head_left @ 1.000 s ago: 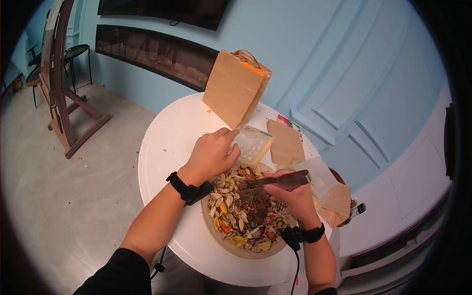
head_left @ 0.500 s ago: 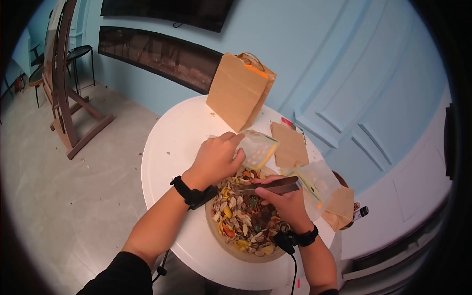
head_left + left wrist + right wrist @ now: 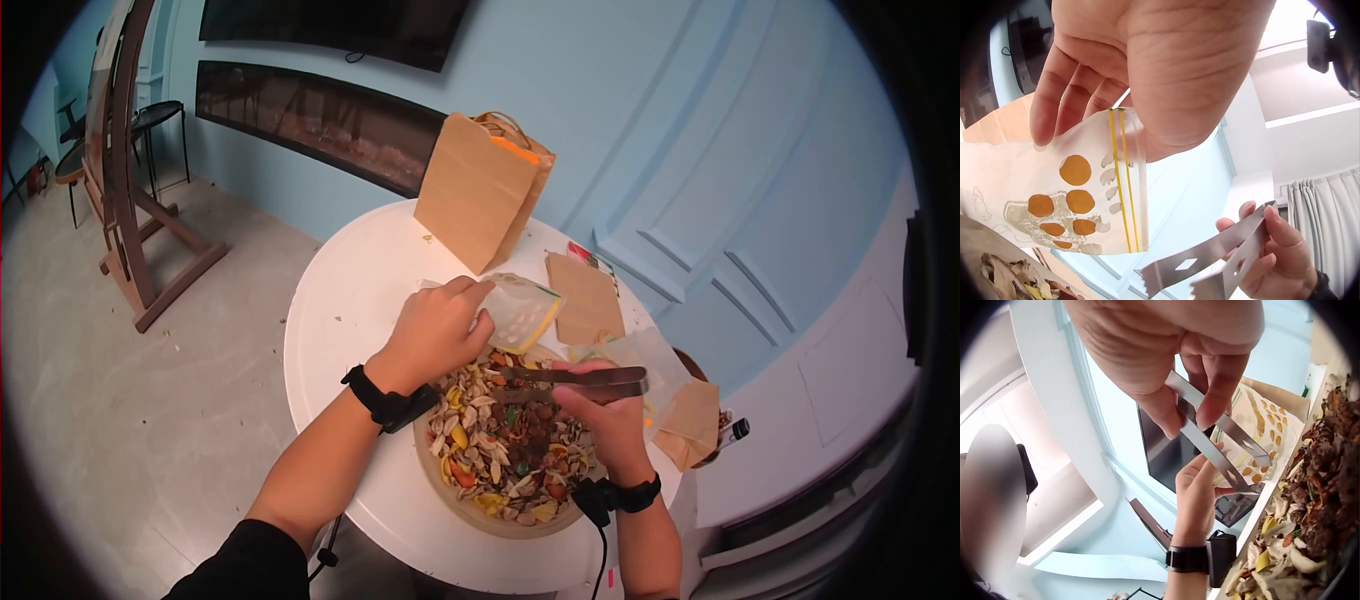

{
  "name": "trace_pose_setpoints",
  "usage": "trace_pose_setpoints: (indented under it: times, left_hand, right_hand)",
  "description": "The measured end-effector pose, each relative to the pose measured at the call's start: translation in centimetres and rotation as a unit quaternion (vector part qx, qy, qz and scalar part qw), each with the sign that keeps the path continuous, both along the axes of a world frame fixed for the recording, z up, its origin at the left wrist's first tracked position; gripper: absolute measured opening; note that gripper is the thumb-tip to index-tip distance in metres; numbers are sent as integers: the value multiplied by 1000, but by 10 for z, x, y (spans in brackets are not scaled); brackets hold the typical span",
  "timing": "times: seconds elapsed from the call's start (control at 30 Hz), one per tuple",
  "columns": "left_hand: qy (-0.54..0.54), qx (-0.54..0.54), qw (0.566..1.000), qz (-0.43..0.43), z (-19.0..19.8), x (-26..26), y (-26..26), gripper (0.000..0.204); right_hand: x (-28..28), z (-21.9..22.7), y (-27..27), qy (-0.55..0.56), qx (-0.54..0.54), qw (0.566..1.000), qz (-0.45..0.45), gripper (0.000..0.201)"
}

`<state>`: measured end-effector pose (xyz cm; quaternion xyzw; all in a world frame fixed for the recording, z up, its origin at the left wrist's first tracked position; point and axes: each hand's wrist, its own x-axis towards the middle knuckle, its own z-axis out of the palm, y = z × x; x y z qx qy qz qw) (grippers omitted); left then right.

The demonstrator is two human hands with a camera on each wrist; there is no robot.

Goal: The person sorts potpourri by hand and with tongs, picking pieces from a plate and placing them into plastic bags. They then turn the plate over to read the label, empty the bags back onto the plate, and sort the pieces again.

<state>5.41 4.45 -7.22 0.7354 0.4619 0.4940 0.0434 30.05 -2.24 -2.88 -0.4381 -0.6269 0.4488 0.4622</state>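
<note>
My left hand pinches the upper edge of a translucent zip bag at the bowl's far side. Orange dots and yellow zip lines on the bag show in the left wrist view. My right hand holds metal tongs between thumb and fingers, over the bowl. Their toothed arms stand apart with nothing between the tips, which point towards the bag. Below lies a round beige bowl full of mixed dried pieces, pale slices with yellow, orange and dark brown bits.
The bowl stands on a round white table. A brown paper carrier bag stands at its back. To the right lie a flat brown paper packet, another clear bag and a folded brown paper piece. A wooden easel is on the floor.
The tongs' arms were closer together half a second ago and are now spread. My right hand has shifted slightly to the right. The left hand stays on the zip bag.
</note>
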Motion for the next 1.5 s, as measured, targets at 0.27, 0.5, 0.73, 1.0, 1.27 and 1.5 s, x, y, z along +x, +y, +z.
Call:
trace_pose_setpoints:
  times: [0.27, 0.5, 0.73, 1.0, 1.27, 1.5]
  left_hand:
    - [-10, 7, 1000, -3, 1, 0, 1, 35]
    - [-8, 18, 1000, -1, 0, 0, 1, 35]
    - [-9, 13, 1000, -3, 0, 0, 0, 35]
    - [23, -10, 999, -33, 0, 0, -3, 37]
    - [25, -21, 997, -71, 5, 1, -5, 41]
    - [-4, 1, 999, -36, 4, 0, -4, 40]
  right_hand:
    - [-25, -16, 10, -78, -36, 996, 23, 27]
    - [-14, -8, 6, 23, -76, 996, -51, 22]
    - [7, -19, 9, 144, -97, 982, -75, 26]
    - [16, 9, 16, 247, -37, 965, -82, 27]
    - [-17, 12, 51, 147, 44, 983, -96, 37]
    - [-2, 10, 17, 134, 108, 976, -134, 36]
